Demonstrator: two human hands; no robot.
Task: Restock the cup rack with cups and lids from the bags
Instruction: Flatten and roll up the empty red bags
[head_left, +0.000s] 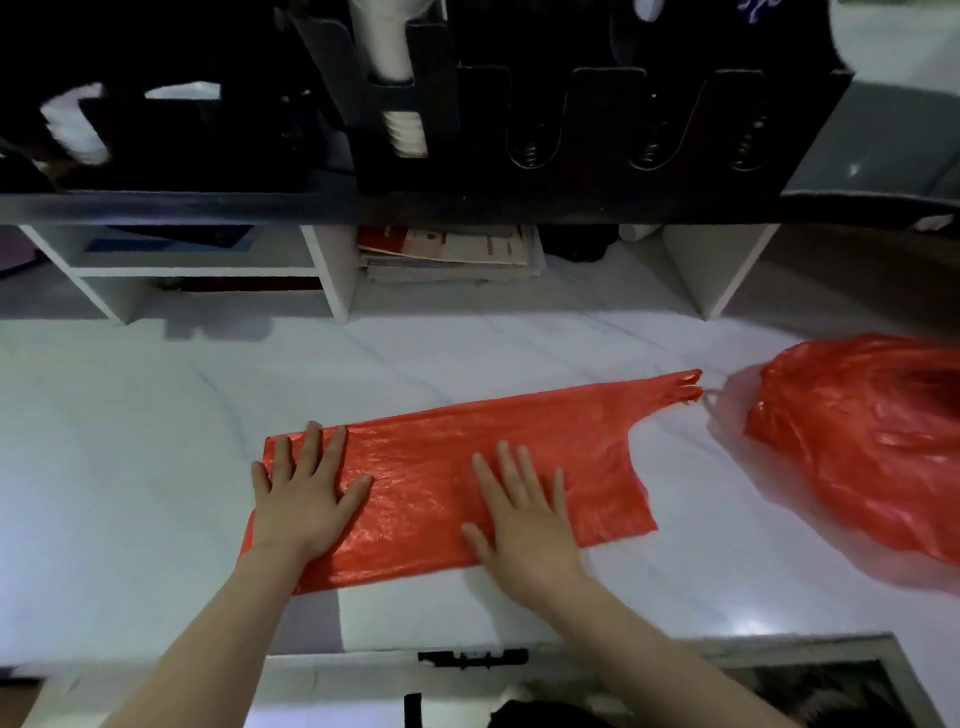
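Hands: left hand, right hand lay flat on flattened bag.
Bags: two, red; bulging bag lay rightward.
Behind: cup rack.

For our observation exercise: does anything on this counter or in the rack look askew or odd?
Nothing is spilled or damaged. The flattened red bag lies slanted across the counter under the left hand and right hand, and three cup rack slots show only bare springs, apparently unfilled.
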